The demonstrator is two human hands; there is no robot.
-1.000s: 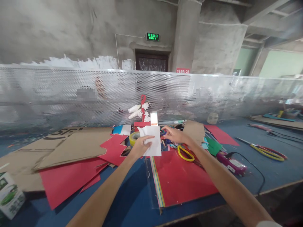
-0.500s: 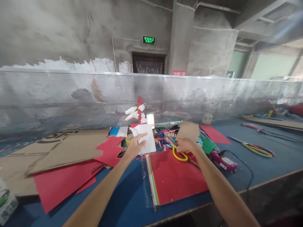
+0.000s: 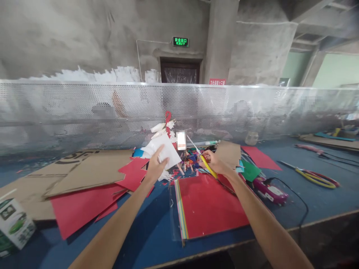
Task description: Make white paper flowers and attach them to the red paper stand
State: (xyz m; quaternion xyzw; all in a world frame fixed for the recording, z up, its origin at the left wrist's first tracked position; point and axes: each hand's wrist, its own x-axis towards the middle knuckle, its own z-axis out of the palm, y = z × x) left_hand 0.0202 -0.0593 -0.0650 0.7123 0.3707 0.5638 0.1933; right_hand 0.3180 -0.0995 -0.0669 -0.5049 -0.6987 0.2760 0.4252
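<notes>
My left hand (image 3: 157, 164) pinches a sheet of white paper (image 3: 167, 151), which is tilted up above the cluttered middle of the table. Yellow-handled scissors (image 3: 208, 167) are gripped in my right hand (image 3: 212, 161), their blades pointing up and to the left, apart from the paper. Below the scissors lies a stack of red paper (image 3: 213, 209) with multicoloured edges, in a clear sleeve. Behind the white paper, white paper flowers (image 3: 158, 128) stand by a red curled strip (image 3: 168, 117).
Brown cardboard (image 3: 89, 168) and red sheets (image 3: 84, 209) lie left, near a printed carton (image 3: 17, 224). To the right are a purple corded device (image 3: 270, 191), a second pair of scissors (image 3: 314, 176) and a glass jar (image 3: 251, 138). A perforated metal screen (image 3: 134, 112) runs behind.
The scissors have swung from pointing down by the red stack to pointing up and left. The white paper has turned and tilted in my left hand, and the view has shifted slightly.
</notes>
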